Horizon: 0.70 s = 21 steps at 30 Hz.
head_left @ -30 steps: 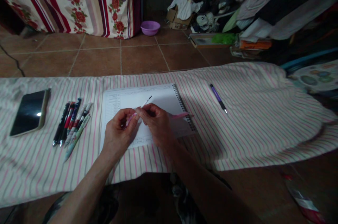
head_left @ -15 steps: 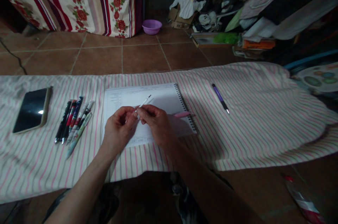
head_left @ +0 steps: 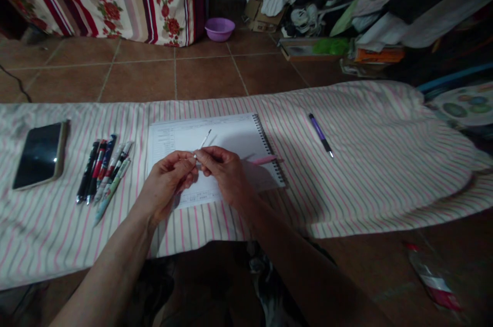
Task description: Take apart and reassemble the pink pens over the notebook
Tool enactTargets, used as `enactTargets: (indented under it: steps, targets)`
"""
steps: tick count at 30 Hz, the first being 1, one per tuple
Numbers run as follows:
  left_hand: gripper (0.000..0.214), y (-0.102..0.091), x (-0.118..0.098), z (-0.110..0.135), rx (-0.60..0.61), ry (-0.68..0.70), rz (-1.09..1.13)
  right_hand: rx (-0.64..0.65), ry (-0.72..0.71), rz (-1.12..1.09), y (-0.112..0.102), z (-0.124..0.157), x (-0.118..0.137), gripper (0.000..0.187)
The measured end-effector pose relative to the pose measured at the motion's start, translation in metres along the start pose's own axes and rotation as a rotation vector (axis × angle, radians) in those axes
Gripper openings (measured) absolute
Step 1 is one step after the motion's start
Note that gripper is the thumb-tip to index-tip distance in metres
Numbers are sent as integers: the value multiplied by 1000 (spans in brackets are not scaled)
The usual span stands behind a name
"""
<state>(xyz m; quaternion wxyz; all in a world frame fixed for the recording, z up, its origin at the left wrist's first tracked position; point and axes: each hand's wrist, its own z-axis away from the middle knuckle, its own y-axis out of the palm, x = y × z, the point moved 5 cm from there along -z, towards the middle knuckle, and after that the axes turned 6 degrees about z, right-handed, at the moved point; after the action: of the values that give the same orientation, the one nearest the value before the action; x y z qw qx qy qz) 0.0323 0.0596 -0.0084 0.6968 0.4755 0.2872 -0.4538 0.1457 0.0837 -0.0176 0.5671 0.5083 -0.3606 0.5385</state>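
Observation:
A thin white pen refill with a dark end is pinched between my hands above a spiral notebook. My left hand is closed, its thumb and fingertips at the refill's lower end. Right beside it, my right hand grips the refill too, and its dark end sticks up and away from me. The fingertips hide the lower part of the refill. A pink pen barrel lies across the notebook's coil, to the right of my right hand.
On the striped cloth, a purple pen lies to the right. Several pens are grouped at the left, beside a phone. Beyond, a purple basin sits on the tiled floor, and a bottle lies at the lower right.
The refill points a little more upright, and its visible end has shifted left. My hands stay together on it. The whole view has moved slightly.

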Motion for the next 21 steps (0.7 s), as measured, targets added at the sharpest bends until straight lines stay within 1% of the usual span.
enactTargets:
  steps: [3, 7, 14, 21]
  targets:
    - [16, 1, 0, 0, 24, -33, 22, -4, -13, 14, 0, -1, 0, 17]
    - [13, 5, -1, 1, 78, -41, 28, -12, -38, 47, -2, -1, 2, 18]
    - [12, 7, 1, 3, 101, -145, 66, -3, -24, 130, -5, -1, 4, 19]
    - [18, 7, 2, 3, 119, -134, 38, 5, -7, 237, -7, -3, 4, 20]
